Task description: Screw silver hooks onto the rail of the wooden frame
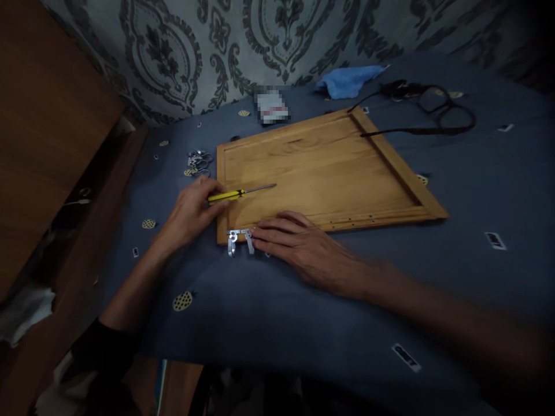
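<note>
A wooden panel (303, 173) with a raised frame lies flat on the blue patterned cloth. My left hand (193, 208) is closed around the yellow handle of a screwdriver (234, 195) at the panel's left side, its shaft pointing right over the wood. Across the near edge of the panel lies my right hand (303, 245), fingers stretched out and close together. Its fingertips touch or nearly touch shiny metal hooks (233, 242) at the near left corner; whether they press on them I cannot tell. Small dark holes show along the near edge, right of that hand.
Several loose metal hooks (199, 160) lie beyond my left hand. Behind the panel are a small blurred box (272, 107) and a blue cloth (350, 81). Eyeglasses (446, 110) and a dark strap rest at the right, partly over the panel. A wooden cabinet (52, 115) stands left.
</note>
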### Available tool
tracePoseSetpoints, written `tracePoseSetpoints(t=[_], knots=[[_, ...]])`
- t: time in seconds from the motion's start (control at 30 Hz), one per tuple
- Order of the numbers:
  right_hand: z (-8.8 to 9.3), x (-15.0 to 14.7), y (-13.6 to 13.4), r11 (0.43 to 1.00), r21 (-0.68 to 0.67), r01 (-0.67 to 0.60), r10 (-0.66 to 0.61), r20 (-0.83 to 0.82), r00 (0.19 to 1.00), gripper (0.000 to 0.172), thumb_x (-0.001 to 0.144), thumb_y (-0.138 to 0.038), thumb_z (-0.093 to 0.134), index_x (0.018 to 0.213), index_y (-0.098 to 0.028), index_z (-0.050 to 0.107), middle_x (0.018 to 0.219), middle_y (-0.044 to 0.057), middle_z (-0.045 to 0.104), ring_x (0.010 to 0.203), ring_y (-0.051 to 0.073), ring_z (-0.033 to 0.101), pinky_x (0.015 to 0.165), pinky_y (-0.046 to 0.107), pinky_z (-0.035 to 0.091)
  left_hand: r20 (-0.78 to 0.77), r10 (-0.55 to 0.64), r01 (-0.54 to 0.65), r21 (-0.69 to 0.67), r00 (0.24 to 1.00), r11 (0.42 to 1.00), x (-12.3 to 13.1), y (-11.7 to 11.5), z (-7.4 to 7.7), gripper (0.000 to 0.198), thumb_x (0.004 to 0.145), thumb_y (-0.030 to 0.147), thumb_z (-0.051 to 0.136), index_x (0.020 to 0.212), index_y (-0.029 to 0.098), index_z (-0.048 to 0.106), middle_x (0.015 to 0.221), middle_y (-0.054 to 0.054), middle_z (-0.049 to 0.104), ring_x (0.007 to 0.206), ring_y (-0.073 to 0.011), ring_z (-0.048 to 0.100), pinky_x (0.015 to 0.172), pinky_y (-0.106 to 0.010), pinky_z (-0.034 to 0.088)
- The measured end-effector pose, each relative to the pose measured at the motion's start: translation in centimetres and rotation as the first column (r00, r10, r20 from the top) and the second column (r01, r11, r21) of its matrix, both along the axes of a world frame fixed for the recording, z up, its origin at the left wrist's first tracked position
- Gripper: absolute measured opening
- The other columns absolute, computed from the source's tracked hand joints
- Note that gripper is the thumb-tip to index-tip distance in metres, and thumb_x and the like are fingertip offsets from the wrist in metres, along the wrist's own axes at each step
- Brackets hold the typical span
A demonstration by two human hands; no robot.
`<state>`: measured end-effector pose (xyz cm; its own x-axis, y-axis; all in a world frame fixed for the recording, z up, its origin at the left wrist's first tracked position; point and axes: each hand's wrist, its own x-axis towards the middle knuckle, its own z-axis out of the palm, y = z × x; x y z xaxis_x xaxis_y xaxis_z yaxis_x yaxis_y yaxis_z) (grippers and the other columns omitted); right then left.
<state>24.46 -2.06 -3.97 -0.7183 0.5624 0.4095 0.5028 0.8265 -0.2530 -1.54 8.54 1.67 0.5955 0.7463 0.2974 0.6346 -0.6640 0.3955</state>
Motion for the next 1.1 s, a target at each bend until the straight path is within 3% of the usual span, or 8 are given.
tracePoseSetpoints(t=[0.13, 0.2, 0.3, 0.43, 0.57, 0.8, 1.1], knots=[[-0.1, 0.0, 0.1, 1.0, -0.014, -0.002, 0.002, -0.029, 1.0, 0.06, 0.089, 0.001, 0.049, 0.144, -0.018, 0.06, 0.149, 0.007, 0.066, 0.139, 0.024, 0.056, 0.117, 0.047, 0.04, 0.354, 0.045, -0.046, -0.007, 0.934, 0.999, -0.2, 0.5, 1.3, 0.021, 0.087, 0.04, 0.081, 0.092, 0.023, 0.071, 0.088, -0.001, 0.069, 0.077, -0.0152, 0.064, 0.064, -0.028, 0.05], [-0.1, 0.0, 0.1, 1.0, -0.016, -0.008, 0.007, -0.043, 0.999, 0.059, 0.089, 0.001, 0.049, 0.144, -0.018, 0.06, 0.147, 0.007, 0.068, 0.14, 0.023, 0.056, 0.116, 0.047, 0.04, 0.533, 0.039, -0.045, -0.002, 0.845, 0.999, 0.2, 0.1, 2.3, 0.025, 0.082, 0.041, 0.088, 0.09, 0.023, 0.072, 0.083, 0.002, 0.07, 0.07, -0.0114, 0.063, 0.057, -0.024, 0.05], [-0.2, 0.0, 0.0, 1.0, 0.0, -0.01, 0.01, -0.057, 0.998, 0.058, 0.089, 0.001, 0.049, 0.144, -0.017, 0.06, 0.145, 0.008, 0.069, 0.139, 0.023, 0.057, 0.116, 0.047, 0.04, 0.71, -0.068, 0.001, 0.094, 0.701, 0.996, 1.0, -1.2, 3.9, 0.021, 0.081, 0.033, 0.091, 0.087, 0.023, 0.073, 0.077, 0.007, 0.069, 0.063, -0.0077, 0.063, 0.056, -0.022, 0.055], [-0.1, 0.0, 0.0, 1.0, 0.009, 0.001, 0.0, -0.065, 0.998, 0.058, 0.089, 0.001, 0.049, 0.142, -0.019, 0.061, 0.144, 0.007, 0.07, 0.138, 0.022, 0.058, 0.116, 0.046, 0.041, 0.743, -0.076, 0.007, 0.096, 0.665, 0.995, 1.8, -3.7, 4.7, 0.01, 0.091, 0.029, 0.082, 0.099, 0.026, 0.077, 0.084, 0.005, 0.072, 0.068, -0.0088, 0.067, 0.058, -0.023, 0.059], [-0.3, 0.0, 0.0, 0.999, 0.053, 0.01, -0.005, -0.087, 0.996, 0.049, 0.095, -0.003, 0.049, 0.14, -0.018, 0.063, 0.14, 0.008, 0.073, 0.134, 0.022, 0.061, 0.114, 0.045, 0.043, 0.735, -0.057, -0.026, 0.101, 0.676, 0.995, 2.2, -5.3, 3.8, 0.011, 0.093, 0.03, 0.08, 0.101, 0.023, 0.076, 0.085, 0.003, 0.073, 0.072, -0.0088, 0.069, 0.061, -0.022, 0.06], [-0.6, -0.1, 0.0, 0.998, 0.058, 0.015, -0.009, -0.108, 0.994, 0.044, 0.098, -0.005, 0.052, 0.137, -0.018, 0.066, 0.139, 0.009, 0.073, 0.136, 0.023, 0.06, 0.115, 0.046, 0.042, 0.7, -0.034, -0.016, 0.064, 0.714, 0.998, 2.6, -5.7, 2.5, 0.012, 0.094, 0.033, 0.078, 0.101, 0.025, 0.076, 0.086, 0.002, 0.071, 0.071, -0.009, 0.068, 0.062, -0.021, 0.062], [-0.6, -0.1, 0.0, 0.999, 0.037, 0.012, -0.008, -0.112, 0.994, 0.045, 0.097, -0.005, 0.053, 0.139, -0.018, 0.066, 0.139, 0.009, 0.073, 0.137, 0.024, 0.059, 0.115, 0.046, 0.043, 0.687, -0.01, -0.026, 0.042, 0.727, 0.999, 2.9, -6.0, 2.3, 0.015, 0.094, 0.04, 0.078, 0.099, 0.026, 0.074, 0.085, 0.002, 0.069, 0.072, -0.0105, 0.067, 0.063, -0.023, 0.06]])
